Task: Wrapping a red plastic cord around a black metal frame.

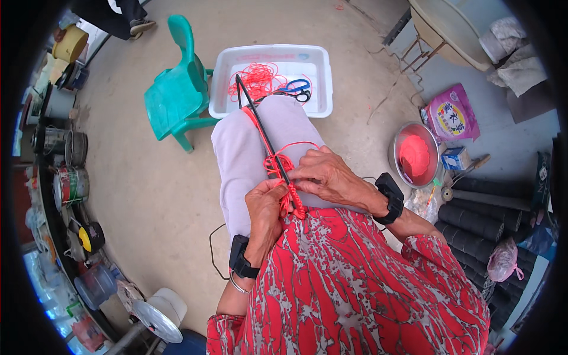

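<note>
Across my lap lies a narrow black rod frame [253, 105], its far end reaching over the white tub. Red cord [274, 164] is looped in a loose bundle around it, and a tight row of red knots [297, 204] covers its near end. My left hand [264, 207] is closed, thumb and fingers pinching the cord-wrapped frame from the left. From the right, my right hand [331, 177] has its fingers pinched together at the red cord beside the frame. One strand arcs up over that hand's knuckles. The fingertips are partly hidden by cord.
Beyond my knees, a white tub [324, 100] holds tangled red cord [255, 81] and blue-and-black scissors [296, 89]. A green chair [177, 97] stands left of it. At right are a metal basin [395, 155], a purple bag [452, 115] and dark rolls [473, 222]. Shelved pots line the left.
</note>
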`<state>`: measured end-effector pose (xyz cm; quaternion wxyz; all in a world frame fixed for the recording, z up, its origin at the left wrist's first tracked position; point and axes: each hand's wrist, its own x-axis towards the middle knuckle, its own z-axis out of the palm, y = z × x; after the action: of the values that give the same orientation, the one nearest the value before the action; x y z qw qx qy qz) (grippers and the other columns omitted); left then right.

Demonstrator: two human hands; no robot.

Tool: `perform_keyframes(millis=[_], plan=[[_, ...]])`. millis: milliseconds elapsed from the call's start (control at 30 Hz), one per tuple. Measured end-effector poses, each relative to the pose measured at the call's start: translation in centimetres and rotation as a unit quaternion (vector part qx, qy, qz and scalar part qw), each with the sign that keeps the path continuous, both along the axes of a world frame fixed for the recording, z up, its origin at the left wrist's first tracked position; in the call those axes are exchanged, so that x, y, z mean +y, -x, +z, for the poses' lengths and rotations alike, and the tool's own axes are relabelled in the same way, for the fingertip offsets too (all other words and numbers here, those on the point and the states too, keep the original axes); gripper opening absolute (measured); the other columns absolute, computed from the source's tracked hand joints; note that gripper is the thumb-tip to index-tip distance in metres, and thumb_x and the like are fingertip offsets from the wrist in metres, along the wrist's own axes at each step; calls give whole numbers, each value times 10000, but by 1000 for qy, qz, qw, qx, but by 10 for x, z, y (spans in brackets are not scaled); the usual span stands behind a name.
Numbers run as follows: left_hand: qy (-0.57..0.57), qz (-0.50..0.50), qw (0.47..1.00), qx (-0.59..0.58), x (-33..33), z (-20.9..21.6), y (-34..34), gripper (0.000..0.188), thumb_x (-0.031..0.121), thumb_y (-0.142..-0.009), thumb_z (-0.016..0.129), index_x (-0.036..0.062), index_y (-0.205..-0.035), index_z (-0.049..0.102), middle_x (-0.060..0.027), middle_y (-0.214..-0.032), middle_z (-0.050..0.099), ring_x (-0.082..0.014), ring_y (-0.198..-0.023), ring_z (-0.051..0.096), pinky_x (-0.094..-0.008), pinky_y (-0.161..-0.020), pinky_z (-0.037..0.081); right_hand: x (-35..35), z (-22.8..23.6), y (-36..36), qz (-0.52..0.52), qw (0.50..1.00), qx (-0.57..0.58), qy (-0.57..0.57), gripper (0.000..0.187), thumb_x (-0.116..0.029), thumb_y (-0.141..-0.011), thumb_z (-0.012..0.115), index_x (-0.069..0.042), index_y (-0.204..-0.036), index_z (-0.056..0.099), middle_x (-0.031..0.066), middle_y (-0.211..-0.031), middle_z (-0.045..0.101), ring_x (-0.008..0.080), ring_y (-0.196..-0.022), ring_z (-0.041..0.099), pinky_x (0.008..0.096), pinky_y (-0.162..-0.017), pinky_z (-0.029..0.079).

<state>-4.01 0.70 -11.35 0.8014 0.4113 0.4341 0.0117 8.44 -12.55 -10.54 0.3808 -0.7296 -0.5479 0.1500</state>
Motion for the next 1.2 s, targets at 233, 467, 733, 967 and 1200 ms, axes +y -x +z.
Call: perform_keyframes(millis=[233, 467, 733, 967, 1200], plan=[[30, -36, 998, -49, 5, -3, 1, 79, 14, -896, 536, -43, -926, 583, -78, -676, 608, -127, -469, 532, -227, -422, 407, 7, 3, -2, 32, 993, -95, 64, 146, -84, -788, 641, -90, -933, 649, 75, -813, 559, 269, -822, 537, 384, -748, 392], [35, -18, 994, -101, 4, 0, 13, 231, 101, -916, 595, -44, -1095, 579, -92, -871, 663, -104, -717, 606, -216, -649, 490, -17, 36, -31, -83, 993, 88, -17, 191, -119, -849, 659, -53, -1029, 663, 77, -871, 594, 210, -833, 594, 319, -725, 483], [163, -141, 960, -179, 1, -5, 14, 275, 105, -921, 601, -28, -1155, 544, -123, -939, 672, -146, -794, 628, -256, -741, 504, -46, 83, -21, 3, 755, 608, -244, 249, -276, -1022, 401, -54, -940, 480, -18, -628, 390, 78, -505, 394, 253, -503, 369], [152, -80, 962, -211, -6, -7, 15, 325, 66, -889, 631, 4, -1182, 505, -122, -863, 632, -208, -818, 632, -329, -780, 526, -45, 129, -7, 152, 551, 767, -291, 253, -330, -1041, 303, -106, -937, 360, -42, -581, 352, 42, -417, 284, 216, -361, 266], [80, -12, 968, -238, -23, -36, 14, 334, 68, -907, 609, 11, -1212, 484, -102, -856, 639, -187, -768, 642, -336, -801, 543, 34, 158, 56, 289, 463, 833, -88, 309, -349, -1008, 444, -45, -953, 460, -45, -533, 287, 57, -389, 242, 239, -354, 230]])
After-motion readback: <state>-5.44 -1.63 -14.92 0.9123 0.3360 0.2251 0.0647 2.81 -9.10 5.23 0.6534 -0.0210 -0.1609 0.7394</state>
